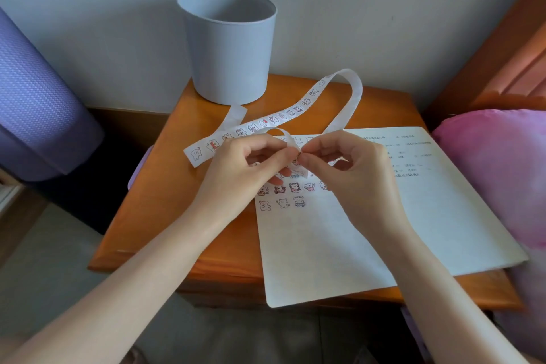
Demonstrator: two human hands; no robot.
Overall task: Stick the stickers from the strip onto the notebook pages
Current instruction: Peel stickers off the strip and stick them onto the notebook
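A grey bin [230, 47] stands at the back of the table [165, 186]. In front of it lies the strip [274, 120], a long white ribbon printed with small cartoon animals, which loops round to the hands. The left hand [248, 168] pinches it. The right hand [345, 165] pinches the same fold, above the open notebook [325, 245], whose left page carries rows of stickers [295, 188].
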